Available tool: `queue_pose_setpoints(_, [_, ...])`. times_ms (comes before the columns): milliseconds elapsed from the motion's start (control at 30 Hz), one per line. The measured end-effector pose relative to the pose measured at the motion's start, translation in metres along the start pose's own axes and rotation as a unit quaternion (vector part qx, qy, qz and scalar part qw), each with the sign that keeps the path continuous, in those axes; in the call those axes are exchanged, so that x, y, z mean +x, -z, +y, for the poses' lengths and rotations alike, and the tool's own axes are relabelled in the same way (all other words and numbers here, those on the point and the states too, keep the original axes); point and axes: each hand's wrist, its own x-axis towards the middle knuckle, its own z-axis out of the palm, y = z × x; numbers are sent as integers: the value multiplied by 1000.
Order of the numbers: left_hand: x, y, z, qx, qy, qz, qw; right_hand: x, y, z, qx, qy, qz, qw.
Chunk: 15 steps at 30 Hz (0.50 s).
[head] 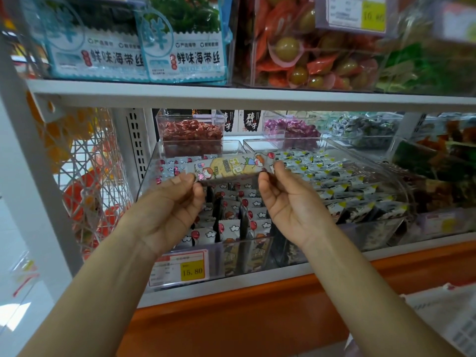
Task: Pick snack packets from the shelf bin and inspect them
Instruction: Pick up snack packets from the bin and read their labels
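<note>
Both hands up: left hand (171, 202) and right hand (286, 199) each pinch 1 end of the snack packet (233, 166), stretched level just above the clear shelf bin (257, 256).

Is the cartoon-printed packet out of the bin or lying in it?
Out: the left hand and right hand pinch the long cartoon-printed snack packet by its ends, raised above the clear plastic bin.
</note>
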Motion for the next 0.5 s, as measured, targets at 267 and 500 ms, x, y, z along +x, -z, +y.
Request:
queue_pose_setpoints(267, [-5,1,4,163,-68,-51,983,0,7,1,-342,207,-2,917])
queue_pose_setpoints(500, [-7,1,2,260,-151,-52,952,-1,7,3,-381,191,-21,904])
